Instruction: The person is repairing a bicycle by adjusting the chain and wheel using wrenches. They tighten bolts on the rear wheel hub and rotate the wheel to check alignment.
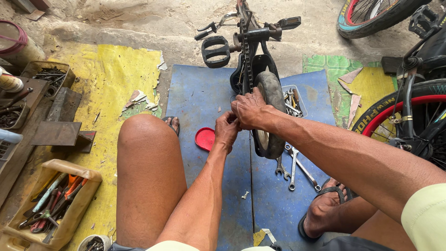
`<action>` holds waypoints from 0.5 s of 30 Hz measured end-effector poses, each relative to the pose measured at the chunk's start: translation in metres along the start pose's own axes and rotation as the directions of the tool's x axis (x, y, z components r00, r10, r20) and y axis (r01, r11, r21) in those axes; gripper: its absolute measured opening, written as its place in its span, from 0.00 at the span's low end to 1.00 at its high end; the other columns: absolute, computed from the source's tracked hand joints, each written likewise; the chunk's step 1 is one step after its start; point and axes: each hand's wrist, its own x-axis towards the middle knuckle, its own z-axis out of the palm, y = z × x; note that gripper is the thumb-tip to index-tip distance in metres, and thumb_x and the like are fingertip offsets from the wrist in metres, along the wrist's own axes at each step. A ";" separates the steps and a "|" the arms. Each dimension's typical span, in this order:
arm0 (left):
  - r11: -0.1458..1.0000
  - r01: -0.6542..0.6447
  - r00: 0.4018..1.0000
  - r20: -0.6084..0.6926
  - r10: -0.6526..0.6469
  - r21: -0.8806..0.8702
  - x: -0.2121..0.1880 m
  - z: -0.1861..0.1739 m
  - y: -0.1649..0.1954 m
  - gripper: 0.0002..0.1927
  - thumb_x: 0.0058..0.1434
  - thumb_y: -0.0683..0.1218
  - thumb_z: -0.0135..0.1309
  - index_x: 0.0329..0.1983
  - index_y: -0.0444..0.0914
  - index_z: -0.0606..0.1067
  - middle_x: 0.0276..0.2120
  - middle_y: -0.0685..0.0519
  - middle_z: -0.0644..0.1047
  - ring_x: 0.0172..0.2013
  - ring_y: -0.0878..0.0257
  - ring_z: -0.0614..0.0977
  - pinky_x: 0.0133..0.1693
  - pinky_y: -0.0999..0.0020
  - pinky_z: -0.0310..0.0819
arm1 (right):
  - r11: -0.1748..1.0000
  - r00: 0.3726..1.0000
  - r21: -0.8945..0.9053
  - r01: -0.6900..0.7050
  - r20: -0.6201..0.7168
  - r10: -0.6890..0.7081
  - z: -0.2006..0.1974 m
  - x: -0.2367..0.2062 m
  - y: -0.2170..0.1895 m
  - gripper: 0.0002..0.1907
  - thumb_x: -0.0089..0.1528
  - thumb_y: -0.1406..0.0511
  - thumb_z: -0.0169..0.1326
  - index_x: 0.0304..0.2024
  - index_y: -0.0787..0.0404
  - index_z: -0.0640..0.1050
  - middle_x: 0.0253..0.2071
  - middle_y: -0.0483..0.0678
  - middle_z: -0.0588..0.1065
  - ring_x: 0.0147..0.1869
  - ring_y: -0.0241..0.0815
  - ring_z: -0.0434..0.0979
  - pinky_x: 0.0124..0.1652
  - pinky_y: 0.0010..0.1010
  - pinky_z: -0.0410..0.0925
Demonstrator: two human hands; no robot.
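Bare knee [146, 158], lower centre-left of frame, nearest the camera; sandalled foot [325, 209] at lower right.

Blue mat [200, 93], centre, on the floor; yellow sheet [111, 79] to its left, torn at the edges; green-and-yellow sheet [367, 81] at upper right.

Small upturned bicycle [251, 42], upper centre, black frame, pedal [215, 52] jutting left, chain [246, 56] running down to the small grey rear wheel [272, 111].

Right hand [251, 109], centre, fingers curled closed over the wheel's left edge by the chain.

Left hand [226, 130], just below and touching the right, fingers pinched shut at the same spot; what they pinch cannot be told.

Tan tool tray [79, 204], lower left, holding pliers and screwdrivers.

Spanners [295, 167], loose on the mat, just right of the wheel.

Clear box [292, 100] of spanners, behind the wheel.

Red round lid [205, 138], on the mat, just left of the left hand.
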 end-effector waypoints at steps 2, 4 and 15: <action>0.981 0.160 0.987 0.030 -0.157 -0.106 0.004 0.000 -0.003 0.11 0.66 0.46 0.54 0.39 0.32 0.76 0.29 0.51 0.79 0.26 0.66 0.77 0.31 0.68 0.74 | 1.000 1.000 0.006 0.002 0.005 -0.002 0.002 0.000 0.001 0.27 0.49 0.54 0.71 0.47 0.57 0.80 0.53 0.51 0.73 0.60 0.51 0.73 0.60 0.51 0.56; 0.953 0.272 0.962 0.069 -0.265 -0.134 0.008 -0.002 -0.006 0.13 0.69 0.48 0.53 0.36 0.32 0.73 0.25 0.48 0.77 0.24 0.64 0.78 0.30 0.67 0.75 | 0.999 0.998 -0.012 0.034 -0.044 -0.035 0.005 0.000 0.002 0.29 0.46 0.53 0.73 0.46 0.57 0.79 0.51 0.51 0.73 0.59 0.51 0.73 0.58 0.52 0.56; 0.997 0.057 0.998 0.014 -0.058 0.053 0.011 -0.001 -0.012 0.15 0.66 0.49 0.56 0.35 0.31 0.76 0.23 0.51 0.77 0.22 0.65 0.76 0.25 0.70 0.72 | 0.999 0.999 -0.032 0.017 -0.041 -0.018 -0.003 -0.004 -0.002 0.24 0.49 0.56 0.69 0.46 0.55 0.80 0.50 0.52 0.75 0.56 0.51 0.76 0.57 0.51 0.58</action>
